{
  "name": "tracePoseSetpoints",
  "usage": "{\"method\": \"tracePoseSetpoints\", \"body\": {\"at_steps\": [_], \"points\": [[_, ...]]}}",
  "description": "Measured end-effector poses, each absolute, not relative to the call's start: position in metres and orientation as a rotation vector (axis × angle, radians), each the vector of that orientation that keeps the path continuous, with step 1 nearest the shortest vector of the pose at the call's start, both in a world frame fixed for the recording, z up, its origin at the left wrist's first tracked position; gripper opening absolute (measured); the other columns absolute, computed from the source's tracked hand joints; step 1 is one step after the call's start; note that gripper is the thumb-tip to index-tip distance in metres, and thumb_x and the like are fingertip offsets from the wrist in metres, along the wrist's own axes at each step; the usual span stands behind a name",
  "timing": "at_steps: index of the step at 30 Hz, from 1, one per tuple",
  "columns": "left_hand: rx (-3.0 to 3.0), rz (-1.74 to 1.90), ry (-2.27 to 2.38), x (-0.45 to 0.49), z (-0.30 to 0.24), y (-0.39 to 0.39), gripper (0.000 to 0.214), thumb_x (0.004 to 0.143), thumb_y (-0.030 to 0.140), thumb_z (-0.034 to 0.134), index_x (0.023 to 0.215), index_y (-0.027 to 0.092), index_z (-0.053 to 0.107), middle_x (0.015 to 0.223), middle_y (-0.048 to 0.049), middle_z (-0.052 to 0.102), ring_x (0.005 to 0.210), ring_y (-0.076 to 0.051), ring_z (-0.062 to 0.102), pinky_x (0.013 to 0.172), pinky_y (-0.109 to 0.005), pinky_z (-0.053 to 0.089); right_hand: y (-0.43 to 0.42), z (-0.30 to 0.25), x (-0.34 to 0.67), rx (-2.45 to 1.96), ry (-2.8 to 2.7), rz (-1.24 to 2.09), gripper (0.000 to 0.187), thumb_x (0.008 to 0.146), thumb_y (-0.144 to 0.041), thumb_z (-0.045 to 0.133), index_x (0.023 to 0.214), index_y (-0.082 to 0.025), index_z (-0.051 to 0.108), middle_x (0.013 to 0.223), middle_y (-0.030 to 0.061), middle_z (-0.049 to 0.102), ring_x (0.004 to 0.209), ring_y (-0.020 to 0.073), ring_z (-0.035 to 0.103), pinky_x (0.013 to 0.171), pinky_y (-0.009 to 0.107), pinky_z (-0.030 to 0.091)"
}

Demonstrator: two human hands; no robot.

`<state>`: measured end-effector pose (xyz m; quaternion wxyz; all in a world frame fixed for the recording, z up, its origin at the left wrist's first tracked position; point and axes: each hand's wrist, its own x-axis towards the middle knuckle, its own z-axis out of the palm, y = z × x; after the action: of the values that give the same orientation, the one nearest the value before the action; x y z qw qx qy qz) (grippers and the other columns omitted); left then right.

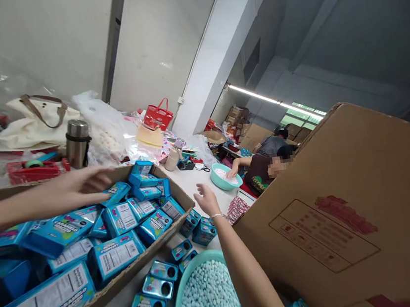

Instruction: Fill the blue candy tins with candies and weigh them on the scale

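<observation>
The left hand (91, 185) reaches over a cardboard box (182, 193) of blue packs (121, 218), its thumb spread well away from the fingers and nothing seen in its grasp; whether it touches the pack just under its fingertips, I cannot tell. The packs lie jumbled below the hand and toward the wearer. The right hand (208, 200), a thin bracelet (218, 216) at its wrist, is raised just beyond the box corner, fingers loosely bent and parted, with no object visible in it.

Below the right forearm and partly hidden by it sits a turquoise tub (176, 304) full of pale blue pellets (208, 297). Left of that tub, a row of standing packs (157, 286) shows dark round holes. To the right of the right hand rises a large carton (379, 172).

Farther out, a steel flask (78, 145) stands just beyond the left hand. Past the right hand, scissors (202, 167) lie on the white table (189, 179), and a co-worker's hand (234, 170) dips into another basin (216, 180).
</observation>
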<state>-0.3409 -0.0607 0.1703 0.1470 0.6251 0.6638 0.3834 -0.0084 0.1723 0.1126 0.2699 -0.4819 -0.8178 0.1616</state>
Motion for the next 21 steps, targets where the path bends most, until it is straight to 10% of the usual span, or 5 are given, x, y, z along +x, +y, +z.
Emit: {"method": "tracePoseSetpoints", "body": {"at_steps": [4, 8, 13, 21], "points": [[2.345, 0.842, 1.899, -0.309, 0.162, 0.025, 0.074, 0.076, 0.029, 0.071, 0.142, 0.015, 0.041, 0.148, -0.0141, 0.040, 0.140, -0.034, 0.032, 0.114, -0.048, 0.026, 0.138, 0.133, -0.084, -1.052, -2.324, 0.364, 0.032, 0.083, -0.029, 0.057, 0.114, -0.023, 0.066, 0.102, 0.0069, 0.073, 0.089, 0.0200, 0.066, 0.085, 0.034, 0.051], [2.267, 0.732, 2.033, -0.266, 0.125, 0.083, 0.083, 0.056, 0.026, 0.089, 0.128, 0.006, 0.052, 0.137, -0.0281, 0.047, 0.132, -0.045, 0.038, 0.108, -0.058, 0.032, 0.108, 0.141, -0.112, -0.994, -2.210, 0.470, 0.029, 0.086, -0.033, 0.055, 0.109, -0.022, 0.069, 0.093, 0.0051, 0.075, 0.082, 0.0186, 0.067, 0.081, 0.032, 0.051], [2.073, 0.667, 2.213, -0.264, 0.118, 0.111, 0.039, 0.092, 0.037, 0.059, 0.125, 0.016, 0.055, 0.129, -0.0113, 0.056, 0.114, -0.025, 0.057, 0.095, -0.049, 0.050, 0.068, 0.144, -0.050, -1.004, -2.065, 0.604, 0.026, 0.085, -0.035, 0.057, 0.101, -0.020, 0.071, 0.094, 0.0047, 0.075, 0.082, 0.0188, 0.066, 0.078, 0.031, 0.052], [2.356, 0.868, 1.941, -0.296, 0.184, 0.005, 0.067, 0.063, 0.011, 0.067, 0.128, 0.013, 0.049, 0.132, -0.0131, 0.056, 0.125, -0.032, 0.051, 0.107, -0.042, 0.041, -0.036, 0.130, 0.064, -1.097, -1.626, 0.794, 0.034, 0.083, -0.051, 0.061, 0.098, -0.022, 0.070, 0.091, 0.0087, 0.072, 0.088, 0.0269, 0.067, 0.081, 0.041, 0.054]]}}
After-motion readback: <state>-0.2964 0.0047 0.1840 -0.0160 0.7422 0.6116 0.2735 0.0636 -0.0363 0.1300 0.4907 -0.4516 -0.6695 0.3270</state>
